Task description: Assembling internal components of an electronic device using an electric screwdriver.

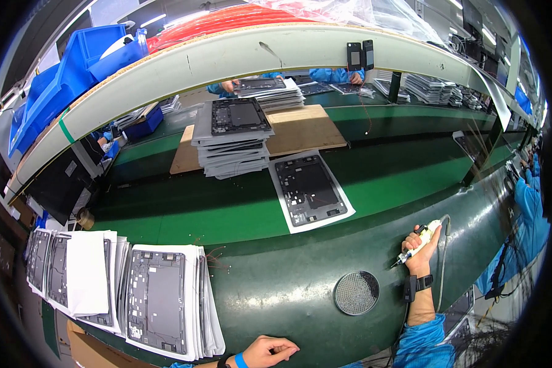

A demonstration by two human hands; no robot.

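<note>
My right hand (419, 256) is wrapped round a pale electric screwdriver (428, 232), held above the right part of the dark green bench. Its thin dark bit points down and left, and a grey cable trails from its back end. My left hand (268, 352) rests loosely at the near bench edge, its fingers a little bent and apart, with nothing seen in it. Left of that hand is a stack of black tablet housings (156, 300) layered with white sheets. Between the hands, nearer the right one, sits a round, shallow dish (357, 293) with a grey dotted surface.
A single tablet housing (306, 190) lies on a white sheet on the green belt (227, 214). Behind it, a taller stack (234, 150) stands by a wooden board (313, 129). An overhead shelf (227, 52) carries blue bins (67, 80). Co-workers' hands (229, 86) show across the belt.
</note>
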